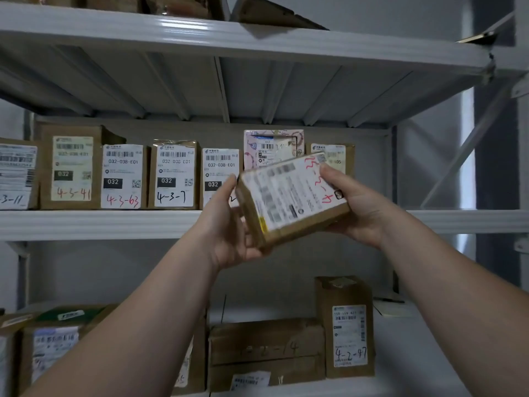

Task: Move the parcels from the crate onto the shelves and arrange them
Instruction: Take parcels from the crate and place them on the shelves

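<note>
— What's the setting?
— Grey metal shelves [94, 223] by a pale wall; labelled boxes [123, 176] stand in a row on the middle one.
— And the hands?
— Left hand [226, 224] and right hand [355, 207] are raised, each grip holding an end of a tilted parcel [292, 199] before that row's right end.

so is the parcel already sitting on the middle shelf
No, the parcel is held tilted in the air by the left hand and right hand, in front of the middle shelf.
</note>
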`<state>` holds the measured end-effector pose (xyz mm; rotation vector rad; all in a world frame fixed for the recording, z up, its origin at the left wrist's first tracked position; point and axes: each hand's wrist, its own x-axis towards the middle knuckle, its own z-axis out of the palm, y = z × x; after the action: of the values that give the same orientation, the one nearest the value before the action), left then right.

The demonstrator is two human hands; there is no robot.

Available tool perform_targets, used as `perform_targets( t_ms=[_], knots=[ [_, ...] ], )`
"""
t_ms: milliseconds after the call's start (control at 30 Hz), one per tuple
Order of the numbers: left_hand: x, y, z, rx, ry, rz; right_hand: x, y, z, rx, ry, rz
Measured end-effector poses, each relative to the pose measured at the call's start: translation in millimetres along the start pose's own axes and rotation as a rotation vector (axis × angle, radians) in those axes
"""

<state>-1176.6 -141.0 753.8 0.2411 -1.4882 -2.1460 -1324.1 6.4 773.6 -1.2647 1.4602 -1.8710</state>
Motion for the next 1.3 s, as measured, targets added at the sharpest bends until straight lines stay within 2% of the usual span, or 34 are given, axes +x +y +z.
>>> perform_targets(
  t_ms=[67, 133, 267, 333, 433, 567, 700, 867, 933, 1033, 1133, 1200, 1300],
  knots=[
    [-2.6, 1.3, 6.2, -0.037, -0.012, 0.140, -2.5, 4.3, -0.6, 0.062, 0.094, -0.021],
    [-9.3, 1.6, 20.2, 0.051, -0.019, 0.263, -5.3, 7.3, -5.0, 0.127, 0.155, -0.032],
    [-5.7, 1.4, 42.8, 0.306, -0.011, 0.415, -12.7, 9.6, -17.2, 0.159, 0.129, -0.023],
    [2.1, 4.0, 49.0, 0.361, 0.017, 0.449, -15.3, 6.6, -27.5, 0.105, 0.148, -0.025],
    [8.7, 13.0, 65.6, 0.443, 0.013, 0.488, -19.4, -3.5, -46.0, -0.139, 0.203, -0.060],
    [22.2, 22.1, 94.3, 0.631, -0.098, 0.562, -25.2, -20.6, -65.4, -0.355, 0.143, -0.106],
    [37.3, 24.9, 125.8, 0.781, -0.178, 0.591, -27.2, -33.2, -84.5, -0.336, 0.122, -0.169],
    [62.6, 25.7, 156.8, 0.828, -0.190, 0.636, -14.5, -35.1, -110.0, -0.230, 0.153, -0.179],
    [73.9, 27.0, 164.6, 0.972, -0.130, 0.724, -7.1, -34.2, -122.6, -0.179, 0.226, -0.207],
    [96.8, 28.6, 166.9, 1.433, 0.153, 0.927, 5.1, -31.0, -143.1, -0.112, 0.379, -0.253],
    [121.5, 24.0, 158.8, 1.779, 0.360, 0.994, 22.8, -20.0, -161.8, -0.151, 0.492, -0.271],
    [135.7, 17.7, 151.5, 1.907, 0.418, 0.986, 35.2, -12.3, -169.7, -0.175, 0.509, -0.269],
    [150.1, 9.6, 143.6, 1.979, 0.462, 0.960, 54.1, -3.0, -178.5, -0.196, 0.496, -0.227]
  ],
)
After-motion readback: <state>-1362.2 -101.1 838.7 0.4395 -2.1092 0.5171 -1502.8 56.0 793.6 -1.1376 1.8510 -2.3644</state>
